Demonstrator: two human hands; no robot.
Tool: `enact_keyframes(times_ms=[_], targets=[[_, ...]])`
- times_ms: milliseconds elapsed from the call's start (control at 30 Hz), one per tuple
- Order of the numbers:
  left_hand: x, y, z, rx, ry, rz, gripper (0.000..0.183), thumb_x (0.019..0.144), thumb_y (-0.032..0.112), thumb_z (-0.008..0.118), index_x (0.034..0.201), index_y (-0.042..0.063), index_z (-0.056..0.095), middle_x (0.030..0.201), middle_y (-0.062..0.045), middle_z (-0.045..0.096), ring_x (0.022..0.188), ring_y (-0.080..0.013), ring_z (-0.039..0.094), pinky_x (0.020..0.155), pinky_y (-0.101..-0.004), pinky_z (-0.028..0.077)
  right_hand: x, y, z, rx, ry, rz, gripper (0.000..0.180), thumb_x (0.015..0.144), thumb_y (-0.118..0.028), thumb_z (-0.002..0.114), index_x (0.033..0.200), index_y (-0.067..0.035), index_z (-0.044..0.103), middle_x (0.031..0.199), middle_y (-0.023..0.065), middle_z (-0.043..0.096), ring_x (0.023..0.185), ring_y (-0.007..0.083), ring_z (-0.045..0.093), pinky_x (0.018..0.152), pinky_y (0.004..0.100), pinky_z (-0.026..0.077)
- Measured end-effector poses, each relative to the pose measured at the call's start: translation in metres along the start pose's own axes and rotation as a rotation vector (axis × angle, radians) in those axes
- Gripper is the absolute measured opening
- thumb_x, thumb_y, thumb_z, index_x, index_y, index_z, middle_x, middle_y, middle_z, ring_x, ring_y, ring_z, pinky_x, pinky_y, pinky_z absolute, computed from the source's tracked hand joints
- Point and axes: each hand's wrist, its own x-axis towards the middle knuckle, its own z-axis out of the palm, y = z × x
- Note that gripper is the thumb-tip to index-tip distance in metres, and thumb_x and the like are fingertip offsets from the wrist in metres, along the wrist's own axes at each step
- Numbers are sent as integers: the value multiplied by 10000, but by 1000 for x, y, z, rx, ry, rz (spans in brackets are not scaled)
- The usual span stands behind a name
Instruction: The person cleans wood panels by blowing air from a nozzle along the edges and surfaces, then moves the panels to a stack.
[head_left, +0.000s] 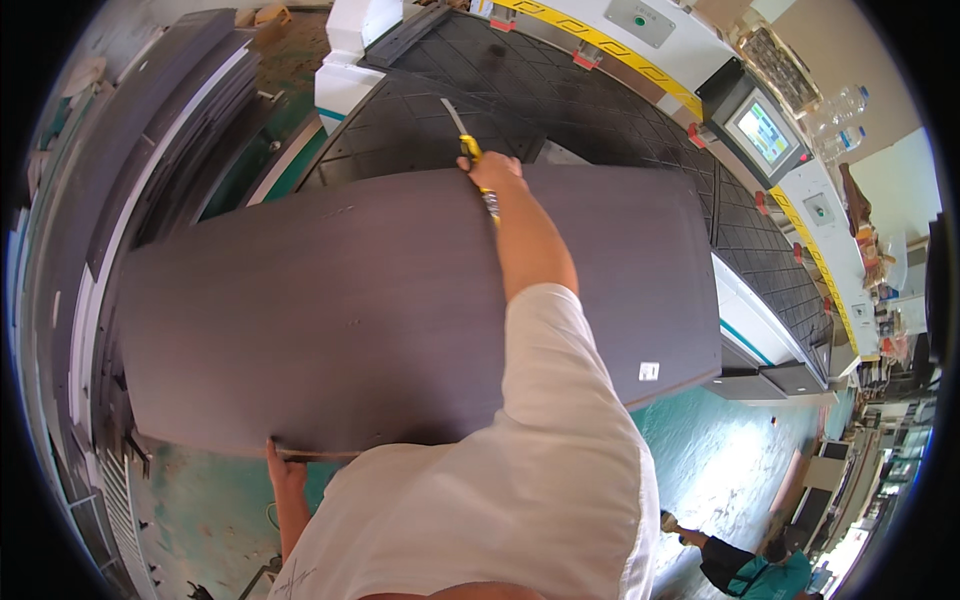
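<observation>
A large dark grey-brown panel (315, 300) spans the view before me, with a small white label (649, 371) near its right end. My left hand (286, 471) grips the panel's near edge, its thumb on the top face. At the far edge, my right hand (493, 171) is closed around a yellow hand tool (470, 146). A thin pale rod or blade extends from the tool beyond the panel; a silver and yellow part shows behind my hand. I cannot tell the tool's exact kind.
Beyond the panel lies a dark machine table (600, 112) with grooves. Along it runs a white beam with a yellow stripe (630, 56), red clamps and a touchscreen (763, 131). Boards are stacked (172, 97) at left. Another person (765, 570) is at lower right on the green floor (697, 435).
</observation>
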Motion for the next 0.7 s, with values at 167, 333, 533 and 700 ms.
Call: enact_keyframes(times_ms=[167,333,533,700], targets=[[-16,12,19,144,-75,24,687,1036,416,591,1545,30,340,1584,-159,373,1411,-336,413,1207,-487,334,-90,82,2,-5,117,172,892,945,-795,361,1179,-20,734,1169,217,726,1180,384,661,1058,503,433],[-25,11,35,207,-223,-61,653,1040,369,596,1530,13,353,1556,-156,406,1387,-312,448,1174,-459,385,-188,169,-14,-33,226,313,913,932,-813,366,1150,-8,737,1143,241,724,1162,415,660,1009,517,478],[-33,-10,56,396,-314,-54,535,1026,309,614,1429,-8,462,1438,-150,531,1299,-299,537,1128,-446,430,-310,266,-3,-45,252,441,858,967,-764,361,1078,-5,746,1083,255,729,1106,426,680,934,507,532],[-46,-46,78,540,-434,-87,465,1031,281,589,1395,8,494,1403,-146,557,1276,-307,541,1112,-465,425,-407,384,43,-71,323,512,862,963,-763,374,1007,15,743,982,297,716,992,480,685,863,554,543]])
